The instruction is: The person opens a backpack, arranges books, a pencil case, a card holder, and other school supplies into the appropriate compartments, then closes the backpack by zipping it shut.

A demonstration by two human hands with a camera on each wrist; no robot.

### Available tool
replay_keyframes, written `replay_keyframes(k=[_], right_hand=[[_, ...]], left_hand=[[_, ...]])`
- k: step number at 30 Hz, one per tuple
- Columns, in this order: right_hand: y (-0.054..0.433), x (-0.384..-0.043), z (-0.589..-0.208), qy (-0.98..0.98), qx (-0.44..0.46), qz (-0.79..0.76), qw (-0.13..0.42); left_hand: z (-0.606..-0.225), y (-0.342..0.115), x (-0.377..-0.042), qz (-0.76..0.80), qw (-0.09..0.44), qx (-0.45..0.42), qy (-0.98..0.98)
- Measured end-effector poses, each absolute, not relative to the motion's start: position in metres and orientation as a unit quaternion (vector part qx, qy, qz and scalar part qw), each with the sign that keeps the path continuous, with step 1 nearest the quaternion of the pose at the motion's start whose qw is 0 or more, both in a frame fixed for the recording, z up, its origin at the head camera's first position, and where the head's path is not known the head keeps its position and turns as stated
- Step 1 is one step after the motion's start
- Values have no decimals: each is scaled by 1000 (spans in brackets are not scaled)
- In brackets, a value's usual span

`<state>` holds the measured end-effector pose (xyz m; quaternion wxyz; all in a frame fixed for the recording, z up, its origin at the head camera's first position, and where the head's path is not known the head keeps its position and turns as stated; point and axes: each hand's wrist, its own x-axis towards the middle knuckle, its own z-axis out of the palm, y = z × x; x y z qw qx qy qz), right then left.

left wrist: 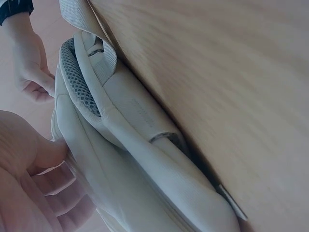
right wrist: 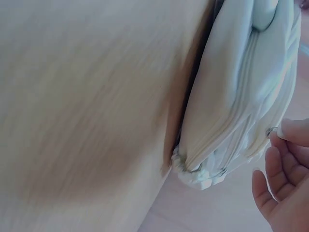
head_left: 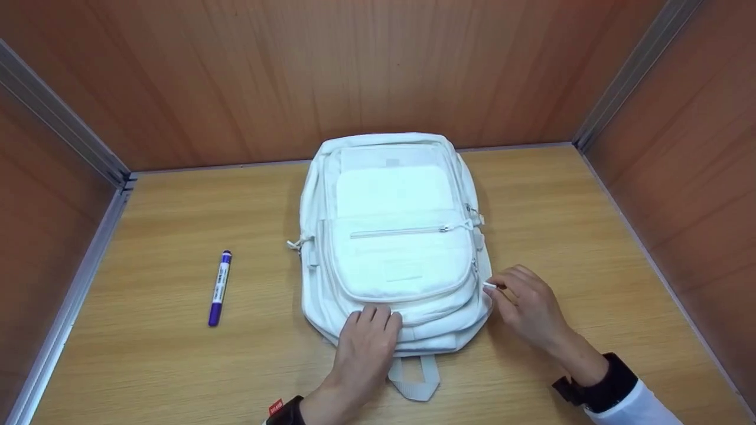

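A white backpack (head_left: 390, 195) lies front up on the wooden table, its top handle (head_left: 416, 389) towards the person. My left hand (head_left: 367, 348) grips the near end, fingers over the front panel; in the left wrist view its thumb (left wrist: 53, 151) presses the bag's edge. On the bag's right side my right hand (head_left: 528, 304) pinches a small white zipper pull (head_left: 489, 285) between thumb and forefinger. The right wrist view shows the metal slider (right wrist: 270, 131) at those fingertips, with the other fingers curled below. The front pocket zipper (head_left: 398, 232) runs across the middle.
A purple and white marker (head_left: 220, 289) lies on the table (head_left: 147, 354) left of the backpack. Wooden panels stand at the back (head_left: 354, 77), left (head_left: 47, 195) and right (head_left: 679, 147). Grey mesh padding (left wrist: 79, 79) shows underneath the bag.
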<state>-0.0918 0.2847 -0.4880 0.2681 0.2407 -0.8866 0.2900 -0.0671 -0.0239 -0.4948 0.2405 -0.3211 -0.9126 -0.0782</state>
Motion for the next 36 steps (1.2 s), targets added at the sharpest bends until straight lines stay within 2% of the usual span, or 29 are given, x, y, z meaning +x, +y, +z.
replay_keyframes(k=[13,18,25,31,36], right_hand=[[249,-64,-486,-862,254,383,216],[230,-59,-487,-845,264,411,217],[209,-54,-488,-837,259,435,208],[185,-49,-487,-837,244,451,190],[165,-48,-487,-836,227,468,174]], left_hand=[[-493,-25,-68,-77,244,-321,-912],[-491,-24,-67,-82,237,-322,-913],[-495,-24,-67,-80,266,-327,-903],[-492,-25,-66,-83,234,-329,-911],[-491,-23,-66,-88,231,-326,-913]])
